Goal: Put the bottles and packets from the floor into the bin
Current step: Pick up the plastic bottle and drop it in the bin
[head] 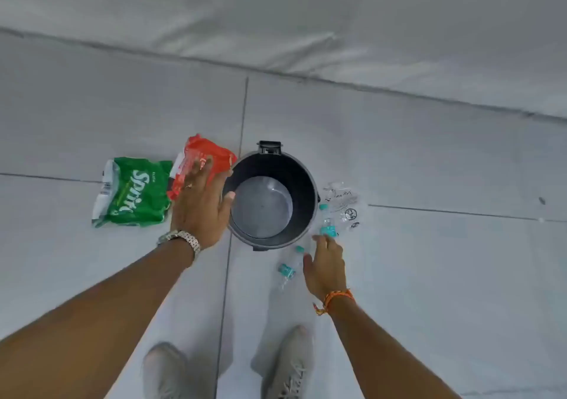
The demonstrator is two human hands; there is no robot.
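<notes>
Spreading open, empty fingers, left hand (201,205) overlies red plastic packet (204,160) at 9 o'clock of round black bin (306,180); right hand (325,268), open, nears clear teal-labelled bottle (327,225).

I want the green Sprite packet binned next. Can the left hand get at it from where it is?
Probably yes: the left hand hovers open beside the green Sprite packet, over the red packet, with nothing between them.
</notes>
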